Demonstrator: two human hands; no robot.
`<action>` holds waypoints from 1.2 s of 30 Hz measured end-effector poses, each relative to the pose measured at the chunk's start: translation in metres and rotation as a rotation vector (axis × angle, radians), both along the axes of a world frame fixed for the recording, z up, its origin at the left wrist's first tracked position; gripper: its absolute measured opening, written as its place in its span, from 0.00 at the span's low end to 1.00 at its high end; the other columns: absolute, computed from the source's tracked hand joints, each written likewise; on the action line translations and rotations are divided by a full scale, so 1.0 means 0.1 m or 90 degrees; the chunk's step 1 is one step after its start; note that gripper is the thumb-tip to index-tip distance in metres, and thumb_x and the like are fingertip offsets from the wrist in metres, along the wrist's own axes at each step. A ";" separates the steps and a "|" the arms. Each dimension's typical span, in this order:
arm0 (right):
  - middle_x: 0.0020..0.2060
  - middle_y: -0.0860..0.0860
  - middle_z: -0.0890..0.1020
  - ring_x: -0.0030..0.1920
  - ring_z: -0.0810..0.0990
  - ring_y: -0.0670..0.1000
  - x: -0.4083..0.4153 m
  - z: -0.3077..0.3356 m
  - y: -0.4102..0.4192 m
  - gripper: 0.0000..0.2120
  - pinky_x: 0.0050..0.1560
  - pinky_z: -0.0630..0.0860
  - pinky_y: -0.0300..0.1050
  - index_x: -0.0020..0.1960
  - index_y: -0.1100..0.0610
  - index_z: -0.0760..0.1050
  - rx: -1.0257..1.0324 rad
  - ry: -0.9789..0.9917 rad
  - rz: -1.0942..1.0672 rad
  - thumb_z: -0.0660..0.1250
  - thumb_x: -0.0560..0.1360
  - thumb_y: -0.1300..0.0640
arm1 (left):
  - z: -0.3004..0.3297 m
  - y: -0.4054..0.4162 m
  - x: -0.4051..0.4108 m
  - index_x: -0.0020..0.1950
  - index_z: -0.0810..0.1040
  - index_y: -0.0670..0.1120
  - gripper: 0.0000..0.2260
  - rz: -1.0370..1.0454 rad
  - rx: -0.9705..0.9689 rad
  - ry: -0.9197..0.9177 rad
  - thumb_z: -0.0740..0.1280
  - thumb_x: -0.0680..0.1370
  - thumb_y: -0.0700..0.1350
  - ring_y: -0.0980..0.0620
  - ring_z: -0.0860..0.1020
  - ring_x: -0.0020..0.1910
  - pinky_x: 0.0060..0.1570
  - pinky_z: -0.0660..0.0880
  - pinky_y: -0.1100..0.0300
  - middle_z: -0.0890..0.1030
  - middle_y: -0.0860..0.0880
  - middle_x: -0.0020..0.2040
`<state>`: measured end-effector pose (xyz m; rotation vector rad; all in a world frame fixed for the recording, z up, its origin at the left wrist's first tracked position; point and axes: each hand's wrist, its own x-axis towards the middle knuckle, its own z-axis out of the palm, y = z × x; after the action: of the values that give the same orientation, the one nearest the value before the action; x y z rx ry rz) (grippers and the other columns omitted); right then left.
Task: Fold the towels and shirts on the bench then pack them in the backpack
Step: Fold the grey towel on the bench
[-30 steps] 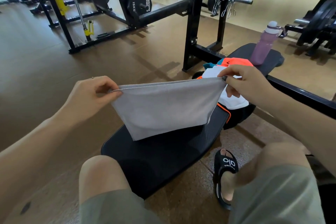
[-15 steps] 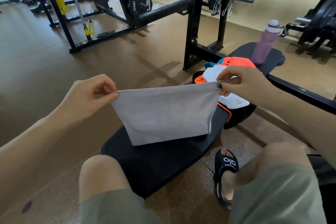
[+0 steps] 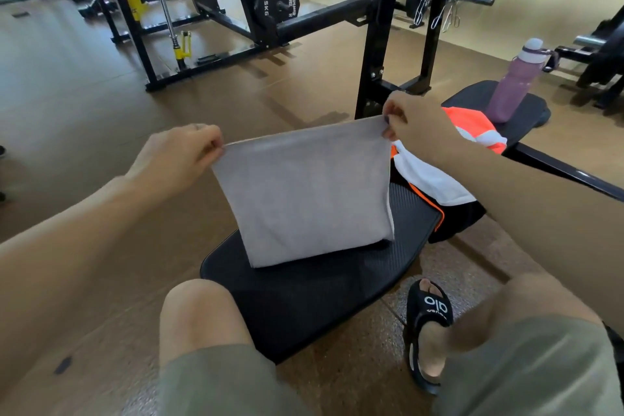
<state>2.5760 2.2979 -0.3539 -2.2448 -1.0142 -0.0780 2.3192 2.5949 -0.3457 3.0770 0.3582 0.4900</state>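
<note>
A grey towel, folded double, hangs stretched between my hands above the black bench; its lower fold rests on the pad. My left hand pinches the top left corner. My right hand pinches the top right corner, held higher and farther away. Behind the towel a pile of clothes lies on the bench: a white piece, an orange and white shirt and a black garment with orange trim. No backpack can be made out.
A purple water bottle stands on the far end of the bench. A black rack upright with barbell and plates rises just behind. My knees and a black slide sandal are at the bench's near end. Brown gym floor lies to the left.
Both hands have lifted the towel's top edge higher and pushed it away from me, the right corner rising most. More of the towel hangs free; its bottom still touches the bench.
</note>
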 end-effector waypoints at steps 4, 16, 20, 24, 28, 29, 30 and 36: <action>0.44 0.60 0.82 0.44 0.78 0.57 0.03 0.00 0.19 0.09 0.46 0.72 0.47 0.51 0.64 0.75 0.082 -0.112 -0.022 0.57 0.78 0.66 | 0.12 0.05 0.00 0.53 0.74 0.45 0.04 0.071 0.025 -0.147 0.65 0.83 0.45 0.43 0.77 0.41 0.38 0.73 0.49 0.79 0.46 0.47; 0.48 0.53 0.71 0.41 0.75 0.59 -0.40 -2.05 -0.98 0.08 0.41 0.74 0.57 0.47 0.56 0.69 -0.331 -0.042 0.098 0.63 0.76 0.67 | -1.65 -1.05 -0.32 0.54 0.74 0.49 0.08 -0.273 0.051 0.449 0.60 0.84 0.52 0.47 0.78 0.48 0.48 0.73 0.54 0.78 0.51 0.51; 0.56 0.53 0.75 0.51 0.78 0.56 -0.47 -2.14 -1.12 0.17 0.40 0.76 0.48 0.53 0.56 0.75 -0.393 -0.117 0.130 0.72 0.68 0.69 | -1.85 -1.32 -0.27 0.55 0.75 0.45 0.09 -0.348 0.078 0.533 0.59 0.83 0.49 0.43 0.79 0.49 0.50 0.74 0.51 0.80 0.47 0.51; 0.55 0.54 0.77 0.53 0.78 0.58 -0.42 -2.05 -1.09 0.21 0.48 0.78 0.52 0.53 0.57 0.76 -0.440 -0.139 0.141 0.75 0.63 0.67 | -1.85 -1.23 -0.22 0.52 0.75 0.48 0.10 -0.332 0.019 0.571 0.62 0.82 0.54 0.45 0.78 0.49 0.46 0.70 0.54 0.79 0.49 0.53; 0.51 0.52 0.73 0.50 0.74 0.57 -0.35 -1.96 -0.87 0.08 0.50 0.74 0.53 0.48 0.55 0.73 -0.465 -0.063 0.104 0.66 0.70 0.61 | -1.77 -1.20 -0.19 0.50 0.77 0.50 0.16 -0.291 -0.079 0.622 0.63 0.80 0.62 0.48 0.77 0.46 0.43 0.70 0.56 0.80 0.51 0.50; 0.49 0.52 0.72 0.49 0.74 0.56 -0.30 -1.90 -0.78 0.07 0.50 0.73 0.54 0.47 0.53 0.72 -0.443 -0.005 0.093 0.66 0.69 0.61 | -1.73 -1.18 -0.13 0.49 0.77 0.50 0.17 -0.262 -0.115 0.621 0.62 0.80 0.63 0.49 0.77 0.43 0.43 0.71 0.55 0.79 0.52 0.47; 0.48 0.51 0.71 0.48 0.73 0.56 -0.25 -1.84 -0.67 0.07 0.50 0.73 0.54 0.46 0.53 0.71 -0.405 0.061 0.083 0.66 0.69 0.60 | -1.68 -1.14 -0.04 0.48 0.76 0.50 0.18 -0.229 -0.153 0.602 0.61 0.80 0.64 0.51 0.76 0.40 0.43 0.73 0.55 0.78 0.53 0.43; 0.53 0.50 0.76 0.53 0.77 0.53 0.20 -1.67 0.20 0.15 0.53 0.76 0.50 0.62 0.55 0.71 -0.188 0.347 -0.059 0.67 0.77 0.56 | -1.62 -0.68 0.75 0.64 0.68 0.54 0.14 0.012 -0.269 0.301 0.63 0.82 0.57 0.51 0.77 0.50 0.45 0.71 0.55 0.71 0.55 0.55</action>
<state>2.5963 2.3179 -0.5214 -2.3730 -0.6536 0.6482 2.3939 2.5267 -0.5076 2.7340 0.4264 -0.2915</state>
